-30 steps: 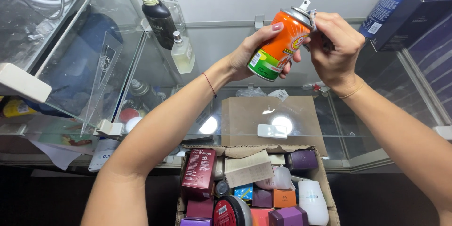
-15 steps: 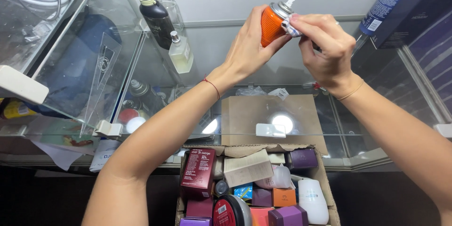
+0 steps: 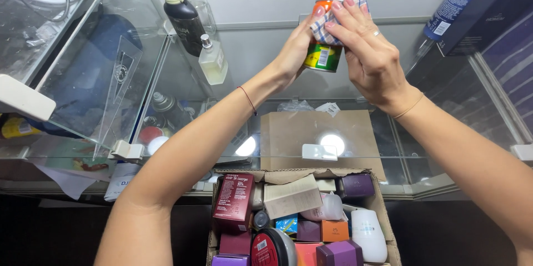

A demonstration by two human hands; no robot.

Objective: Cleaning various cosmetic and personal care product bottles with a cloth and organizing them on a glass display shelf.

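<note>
We hold the can (image 3: 323, 49) upright, high over the box (image 3: 383, 227), in front of the far wall. Our left hand (image 3: 293, 49) has its fingers clamped round the can's back; our right hand (image 3: 369, 58) presses the cloth (image 3: 327, 28) flat on it. Best to keep the left grip firm, wiping with light strokes clear of the nozzle.

Spray can (image 3: 323, 55) glossy metal; checked cloth (image 3: 325, 28) soft, matt; cardboard box (image 3: 297, 176) matt; glass shelf (image 3: 183, 77) glossy.
</note>
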